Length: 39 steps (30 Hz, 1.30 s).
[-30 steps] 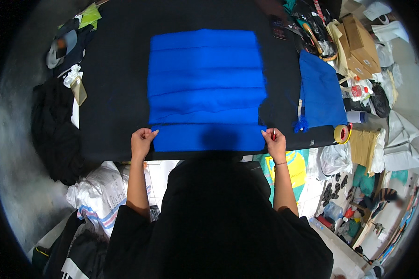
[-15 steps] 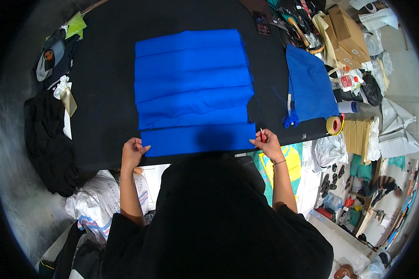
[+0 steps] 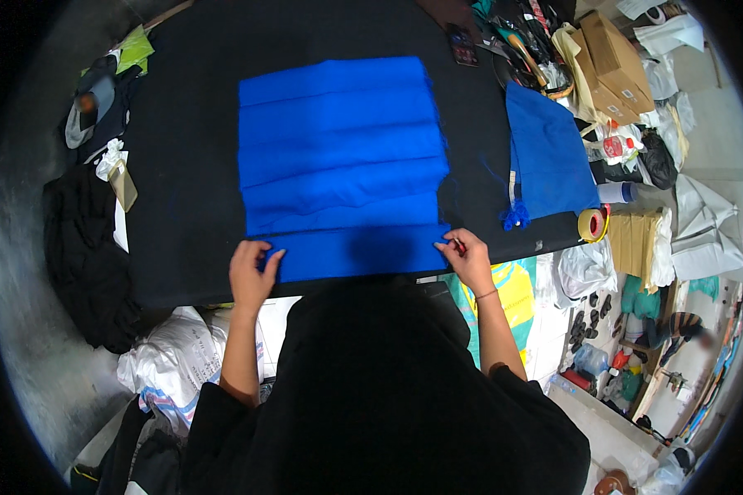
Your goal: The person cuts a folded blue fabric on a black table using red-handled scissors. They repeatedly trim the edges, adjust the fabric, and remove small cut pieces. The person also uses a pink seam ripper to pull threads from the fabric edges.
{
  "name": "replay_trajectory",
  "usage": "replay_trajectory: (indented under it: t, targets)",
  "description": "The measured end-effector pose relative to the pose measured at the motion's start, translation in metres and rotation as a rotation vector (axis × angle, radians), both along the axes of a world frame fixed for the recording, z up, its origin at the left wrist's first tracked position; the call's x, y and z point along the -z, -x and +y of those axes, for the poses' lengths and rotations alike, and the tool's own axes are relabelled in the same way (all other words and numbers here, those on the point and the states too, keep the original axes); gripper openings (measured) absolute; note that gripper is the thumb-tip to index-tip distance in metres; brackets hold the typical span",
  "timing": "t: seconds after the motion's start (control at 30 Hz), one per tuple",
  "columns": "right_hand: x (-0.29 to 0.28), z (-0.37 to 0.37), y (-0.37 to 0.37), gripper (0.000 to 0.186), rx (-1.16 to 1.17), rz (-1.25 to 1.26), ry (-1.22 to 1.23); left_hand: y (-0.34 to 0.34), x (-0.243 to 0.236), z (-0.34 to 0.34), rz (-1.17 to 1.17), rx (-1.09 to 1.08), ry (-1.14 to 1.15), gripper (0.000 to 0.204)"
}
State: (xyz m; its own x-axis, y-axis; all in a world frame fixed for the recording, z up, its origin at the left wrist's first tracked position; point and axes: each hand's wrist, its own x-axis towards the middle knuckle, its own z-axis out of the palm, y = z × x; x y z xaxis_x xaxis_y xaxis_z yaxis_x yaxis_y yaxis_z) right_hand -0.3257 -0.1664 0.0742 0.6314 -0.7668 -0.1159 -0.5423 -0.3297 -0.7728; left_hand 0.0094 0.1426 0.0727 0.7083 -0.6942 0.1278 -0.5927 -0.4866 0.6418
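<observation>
A folded strip of blue cloth (image 3: 355,256) lies along the near edge of the black-covered table. My left hand (image 3: 254,271) is on its left end, fingers curled and thumb a little apart, covering that corner. At the right end my right hand (image 3: 470,262) pinches the strip between thumb and forefinger. Tucked in that same hand is a small red-handled tool (image 3: 461,245), mostly hidden, which looks like thread snips. Just beyond the strip, several blue cloth pieces (image 3: 338,140) lie overlapped in rows, their right edges frayed.
Darker blue cloth (image 3: 553,153) lies on the right, with a blue thread tuft (image 3: 516,216) and a tape roll (image 3: 591,224) near it. A phone (image 3: 462,45) is at the far right. Cardboard boxes (image 3: 611,66) stand beyond. Black cloth (image 3: 87,256) hangs at the left.
My left hand has moved inward and slightly up, from the strip's corner onto its left end. My right hand has shifted slightly left, keeping its pinch. The tool's metal tip no longer shows.
</observation>
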Motion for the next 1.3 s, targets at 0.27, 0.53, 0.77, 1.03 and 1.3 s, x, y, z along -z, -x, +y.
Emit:
replay_trajectory:
  t: [0.27, 0.53, 0.77, 1.03, 1.3]
  targets:
    - [0.015, -0.015, -0.013, 0.027, -0.035, -0.006, 0.120, -0.003, 0.013, -0.013, 0.230, -0.057, -0.051, 0.042]
    - [0.028, -0.070, -0.086, 0.039, 0.231, -0.065, 0.225, -0.072, 0.041, -0.050, 0.466, -0.401, 0.097, 0.038]
    - [0.034, -0.079, -0.093, 0.040, 0.324, -0.145, -0.240, -0.079, 0.031, -0.042, 0.322, -0.385, -0.002, 0.035]
    - [0.022, -0.070, -0.098, 0.037, 0.329, -0.047, -0.066, -0.088, 0.013, -0.037, 0.766, -0.332, 0.262, 0.023]
    - [-0.031, -0.064, -0.088, 0.031, 0.310, -0.274, -0.604, -0.090, -0.016, -0.034, 0.977, -0.183, 0.542, 0.025]
